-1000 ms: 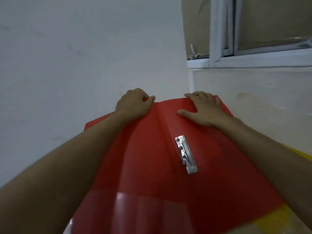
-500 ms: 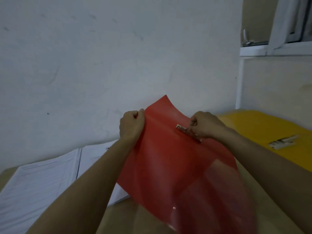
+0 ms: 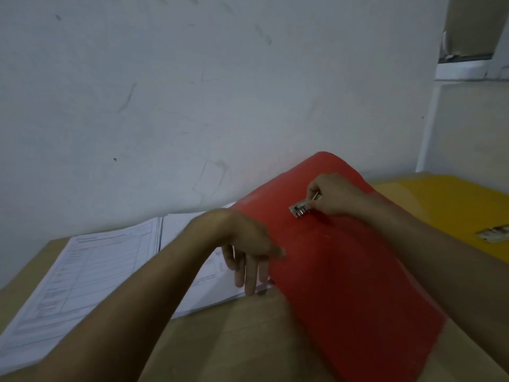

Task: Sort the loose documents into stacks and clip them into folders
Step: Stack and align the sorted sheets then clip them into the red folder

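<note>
A red plastic folder (image 3: 344,271) lies open and bowed upward across the middle of the table, its far edge curling up near the wall. A metal clip (image 3: 299,210) is fixed near its far end. My right hand (image 3: 334,194) pinches the lever of that clip. My left hand (image 3: 248,249) hangs free beside the folder's left edge, fingers apart and pointing down over the papers. Two stacks of printed documents (image 3: 96,268) lie side by side at the left.
A yellow folder (image 3: 451,205) with its own metal clip (image 3: 495,234) lies at the right. The wooden table (image 3: 234,340) stands against a white wall (image 3: 192,92). A window frame (image 3: 468,67) is at the upper right.
My left hand has let go of the red folder's edge and dropped toward the papers. My right hand keeps its hold at the clip. The view has turned left and down.
</note>
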